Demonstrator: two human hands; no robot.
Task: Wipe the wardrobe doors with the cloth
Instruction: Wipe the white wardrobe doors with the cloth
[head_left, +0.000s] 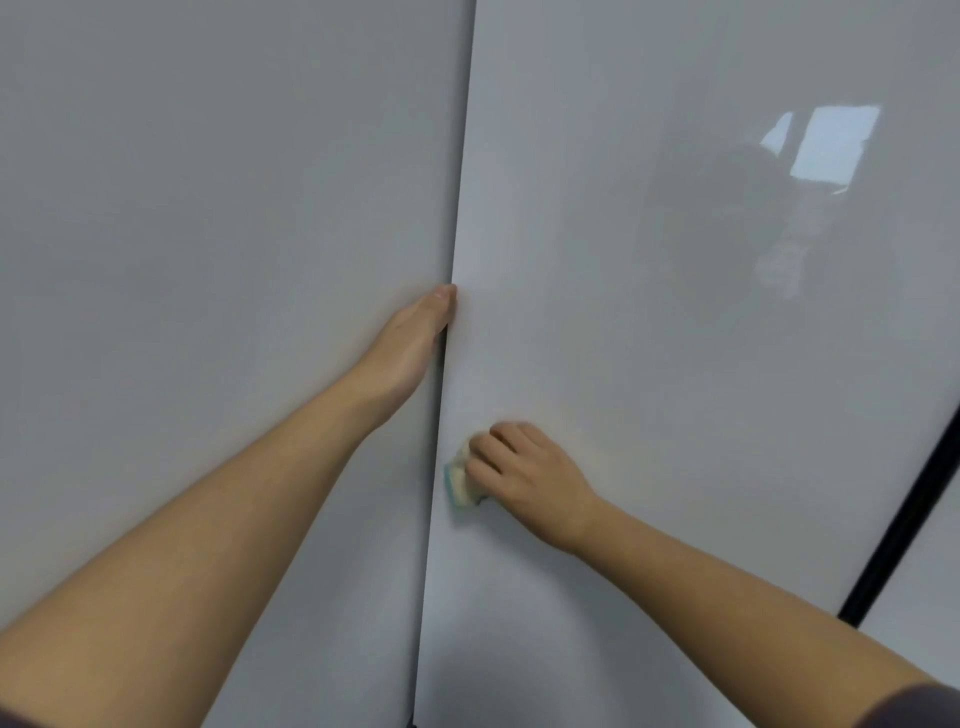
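Wardrobe door (597, 322), edge gripped by left hand (415, 338), is wiped with cloth (460, 482) held in right hand (524, 473); firm, flat, overlapping strokes are advised near the edge.

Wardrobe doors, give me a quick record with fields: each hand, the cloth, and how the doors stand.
left hand: holds the right door by its left edge, thumb in front, fingers hidden behind it
right hand: presses the cloth on the right door, near its left edge
cloth: pale with a teal edge, bunched under the hand
left door: glossy white, set behind the right door's edge
right door: slightly ajar, bright reflection upper right
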